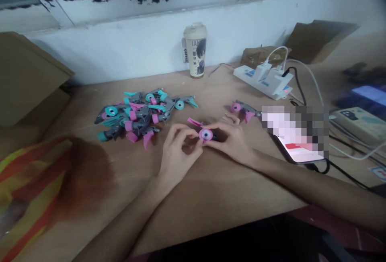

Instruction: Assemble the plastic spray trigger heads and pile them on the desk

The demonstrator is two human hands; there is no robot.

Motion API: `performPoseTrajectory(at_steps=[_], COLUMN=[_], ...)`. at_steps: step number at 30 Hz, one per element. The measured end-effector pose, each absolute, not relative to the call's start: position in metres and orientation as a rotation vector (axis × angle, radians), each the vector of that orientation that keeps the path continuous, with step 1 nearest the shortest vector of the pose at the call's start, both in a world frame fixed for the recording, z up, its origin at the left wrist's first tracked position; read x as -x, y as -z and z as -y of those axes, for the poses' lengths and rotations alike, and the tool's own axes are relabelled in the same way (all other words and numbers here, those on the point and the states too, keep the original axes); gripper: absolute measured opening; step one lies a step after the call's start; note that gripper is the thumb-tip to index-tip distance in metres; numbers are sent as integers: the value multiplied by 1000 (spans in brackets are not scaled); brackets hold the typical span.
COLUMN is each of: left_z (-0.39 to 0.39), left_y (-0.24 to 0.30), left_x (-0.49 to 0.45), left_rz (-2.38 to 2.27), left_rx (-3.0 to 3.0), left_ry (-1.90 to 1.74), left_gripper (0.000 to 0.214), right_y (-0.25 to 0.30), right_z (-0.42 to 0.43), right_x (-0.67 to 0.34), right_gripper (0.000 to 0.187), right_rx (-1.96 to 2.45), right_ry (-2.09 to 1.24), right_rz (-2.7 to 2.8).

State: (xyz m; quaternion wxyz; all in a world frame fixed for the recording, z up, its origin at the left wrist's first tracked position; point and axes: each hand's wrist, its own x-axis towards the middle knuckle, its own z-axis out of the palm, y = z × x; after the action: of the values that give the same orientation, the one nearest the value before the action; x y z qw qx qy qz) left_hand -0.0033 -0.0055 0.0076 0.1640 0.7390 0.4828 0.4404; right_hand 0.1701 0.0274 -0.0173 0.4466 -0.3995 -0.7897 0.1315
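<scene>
A grey trigger spray head with a pink collar and a pink trigger is between my hands, its round collar opening turned towards me. My left hand pinches the collar's left edge between thumb and fingers. From the other side, my right hand grips the same spray head, its fingers hiding much of the grey body. To the left lies a pile of similar spray heads with teal or pink collars and triggers. A single pink and grey spray head rests apart, beyond my right hand.
A lit phone lies right of my right wrist. Behind it are a white power strip with cables and a second phone. A lidded cup stands by the wall. A striped bag and cardboard occupy the left.
</scene>
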Motion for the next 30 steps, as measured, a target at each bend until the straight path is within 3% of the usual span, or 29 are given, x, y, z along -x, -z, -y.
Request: performPoseTrajectory(at_steps=[8, 18, 30], left_z=[12, 13, 15], left_y=[1, -3, 2], left_x=[-2, -1, -8], left_rz=[-1435, -1464, -1465], left_rx=[-2296, -2281, -1974], left_ry=[-1253, -1105, -1175], left_gripper=[26, 17, 12], right_y=[18, 17, 15], right_z=[-28, -28, -27], right_x=[-171, -172, -167], right_gripper=[18, 18, 23], right_rx=[979, 953, 963], right_ry=[-341, -368, -347], right_rz=[1949, 2021, 1991])
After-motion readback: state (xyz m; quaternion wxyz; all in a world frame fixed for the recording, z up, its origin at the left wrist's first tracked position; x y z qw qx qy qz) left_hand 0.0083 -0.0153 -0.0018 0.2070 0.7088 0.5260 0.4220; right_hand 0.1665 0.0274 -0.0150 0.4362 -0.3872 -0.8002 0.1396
